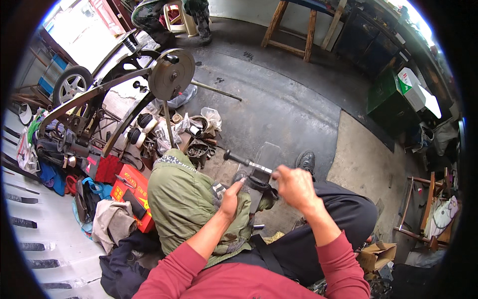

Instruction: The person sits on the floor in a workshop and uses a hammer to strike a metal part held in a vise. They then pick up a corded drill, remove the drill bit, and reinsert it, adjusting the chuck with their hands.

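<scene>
My left hand [231, 200] is closed beside my knee, its thumb up against a dark, shoe-like piece [259, 180]. A bar-shaped tool with a black knobbed handle [236, 158] and a silver shaft [260, 167] lies across the top of that piece. Close to the shaft's right end, my right hand [297, 187] has its fingers pinched together; what they grip is too small to make out. Over my left leg is spread a green padded cloth [181, 199], with the dark piece above its right edge.
A hand-cranked machine with a round metal wheel [172, 74] stands at the left. Bags and spools [147, 122] clutter its foot, near a red box [133, 194]. Another person's legs [199, 20] are at the back. A wooden-legged bench [308, 35] and green box [386, 99] stand farther right.
</scene>
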`<action>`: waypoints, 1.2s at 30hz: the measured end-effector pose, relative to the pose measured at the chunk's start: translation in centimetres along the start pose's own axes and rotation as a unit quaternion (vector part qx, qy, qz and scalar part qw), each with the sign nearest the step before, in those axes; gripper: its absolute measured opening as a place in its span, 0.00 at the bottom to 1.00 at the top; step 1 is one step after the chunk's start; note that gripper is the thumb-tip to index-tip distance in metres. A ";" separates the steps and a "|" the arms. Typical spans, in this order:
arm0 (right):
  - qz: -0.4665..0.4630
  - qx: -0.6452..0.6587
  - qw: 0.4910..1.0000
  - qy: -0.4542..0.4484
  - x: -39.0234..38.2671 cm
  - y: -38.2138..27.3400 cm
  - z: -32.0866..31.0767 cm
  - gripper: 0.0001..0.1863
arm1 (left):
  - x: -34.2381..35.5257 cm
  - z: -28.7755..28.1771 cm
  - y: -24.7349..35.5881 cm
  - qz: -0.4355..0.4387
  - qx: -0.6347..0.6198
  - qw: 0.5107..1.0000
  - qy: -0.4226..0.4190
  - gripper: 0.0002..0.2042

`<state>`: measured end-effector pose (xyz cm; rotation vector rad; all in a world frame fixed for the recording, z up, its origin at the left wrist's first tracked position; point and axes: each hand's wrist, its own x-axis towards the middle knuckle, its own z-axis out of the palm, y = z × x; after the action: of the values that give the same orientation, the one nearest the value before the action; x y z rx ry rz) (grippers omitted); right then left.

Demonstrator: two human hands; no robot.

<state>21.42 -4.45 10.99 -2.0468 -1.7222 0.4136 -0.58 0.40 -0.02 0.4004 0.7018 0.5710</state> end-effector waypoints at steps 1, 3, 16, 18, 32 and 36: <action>0.026 0.003 1.000 0.013 0.1 0.0 -0.2 0.12 | 0.0 0.1 0.1 0.001 0.018 1.000 0.002 0.19; 0.030 -0.025 0.993 0.114 0.4 0.1 -0.4 0.14 | -0.1 0.2 0.2 0.018 0.029 0.999 -0.022 0.19; 0.043 0.023 0.997 0.058 0.3 0.4 0.0 0.13 | -0.1 0.6 0.1 -0.011 -0.008 1.000 -0.007 0.18; 0.042 0.009 0.996 -0.081 0.0 0.3 0.0 0.13 | 0.3 0.3 -0.2 -0.007 -0.014 1.000 0.021 0.18; 0.057 0.050 0.997 -0.011 0.1 0.0 0.0 0.12 | -0.6 0.8 0.7 -0.003 0.003 1.000 -0.009 0.19; 0.079 0.053 0.994 0.054 0.1 -0.1 0.0 0.13 | -0.3 0.1 0.8 -0.058 -0.016 0.997 -0.039 0.19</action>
<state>21.34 -4.30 11.03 -2.0962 -1.4492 0.4256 -1.00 0.85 0.63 0.3481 0.6365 0.4539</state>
